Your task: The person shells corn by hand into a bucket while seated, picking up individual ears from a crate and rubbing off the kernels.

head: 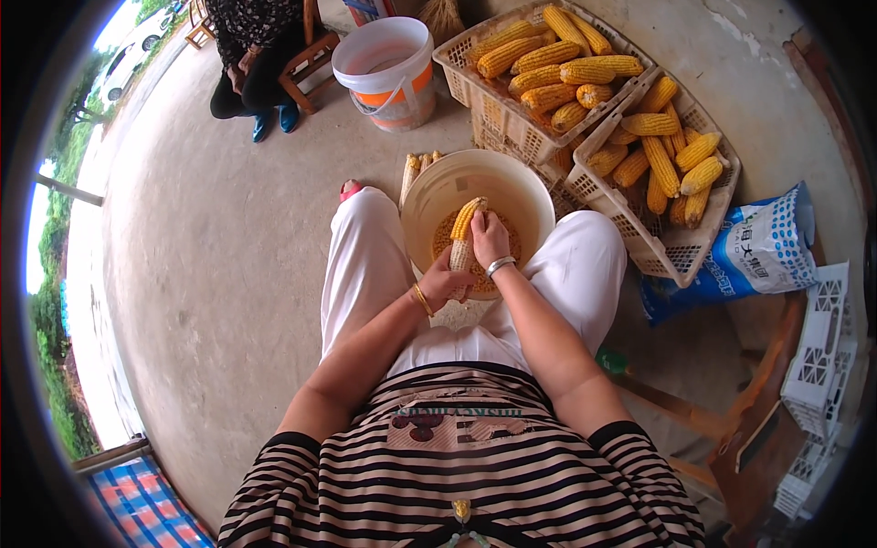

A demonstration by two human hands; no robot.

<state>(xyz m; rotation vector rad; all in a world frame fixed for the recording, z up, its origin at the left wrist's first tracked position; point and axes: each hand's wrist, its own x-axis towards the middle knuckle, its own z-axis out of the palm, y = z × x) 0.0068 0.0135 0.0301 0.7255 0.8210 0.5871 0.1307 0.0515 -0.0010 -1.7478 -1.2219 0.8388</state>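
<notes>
A partly shelled corn cob [462,236] stands tilted over a round white plastic bucket [428,171] between the knees. Yellow kernels remain on its upper part; the lower part is bare. My left hand [444,277] is wrapped around the bare lower end. Higher up, my right hand [490,236] presses its fingers against the cob's right side near the kernels. Loose corn kernels [445,233] lie in the bottom of the bucket. Several cobs [411,171] rest on the floor just behind the bucket's left rim.
Two plastic crates [493,92] [685,264] of yellow corn ears stand at the back right, beside a blue and white sack [754,246]. A lidless bucket with an orange band [384,103] is behind. Another person [257,55] sits at the upper left. Wooden furniture [754,438] stands at right.
</notes>
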